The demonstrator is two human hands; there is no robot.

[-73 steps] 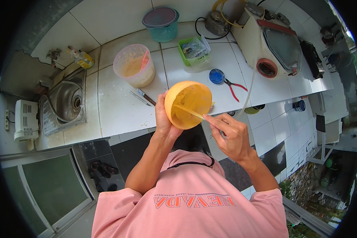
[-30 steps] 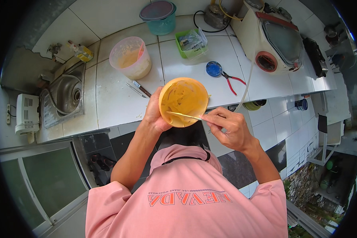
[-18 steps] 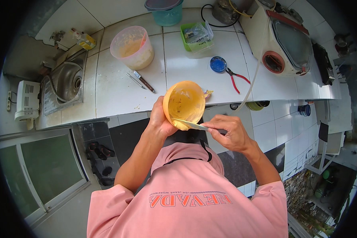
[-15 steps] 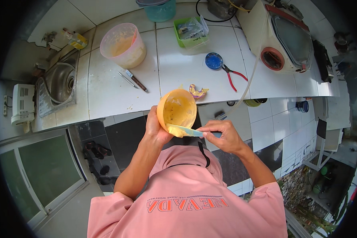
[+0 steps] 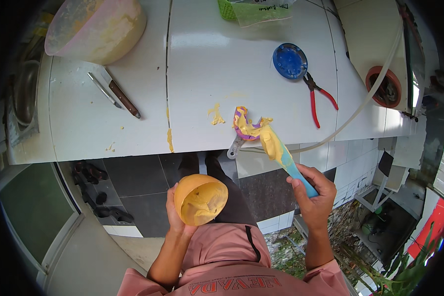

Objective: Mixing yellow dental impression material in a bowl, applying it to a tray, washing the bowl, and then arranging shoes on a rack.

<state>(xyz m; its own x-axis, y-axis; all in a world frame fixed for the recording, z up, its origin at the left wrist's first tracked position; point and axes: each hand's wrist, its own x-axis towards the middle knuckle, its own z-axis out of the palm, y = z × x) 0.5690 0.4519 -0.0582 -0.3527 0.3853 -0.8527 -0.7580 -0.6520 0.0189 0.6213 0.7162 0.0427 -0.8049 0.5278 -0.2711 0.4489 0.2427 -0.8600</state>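
My left hand (image 5: 175, 213) is closed round an orange-yellow flexible mixing bowl (image 5: 186, 192), tilted, with yellow paste smeared inside. In my right hand (image 5: 316, 195) is a light-blue spatula (image 5: 297, 171), its blade thickly coated with yellow paste (image 5: 270, 142). The blade's tip meets a U-shaped dental impression tray (image 5: 240, 132) at the counter's front edge. Purple material lines that tray, yellow paste lies in its curve, and its metal handle (image 5: 234, 149) juts past the edge.
The white tiled counter (image 5: 207, 69) carries a translucent pink bucket (image 5: 116, 37), a brown-handled knife (image 5: 123, 98), a thin metal tool (image 5: 103, 90), a blue lid (image 5: 290, 61), red-handled pliers (image 5: 314, 101) and a green basket (image 5: 227, 10). A pale hose (image 5: 360, 108) runs down from a cream machine (image 5: 375, 34).
My right hand has carried the paste-laden spatula away from the bowl and forward onto the tray. The bowl has come lower, nearer my body. The view has shifted closer to the counter.
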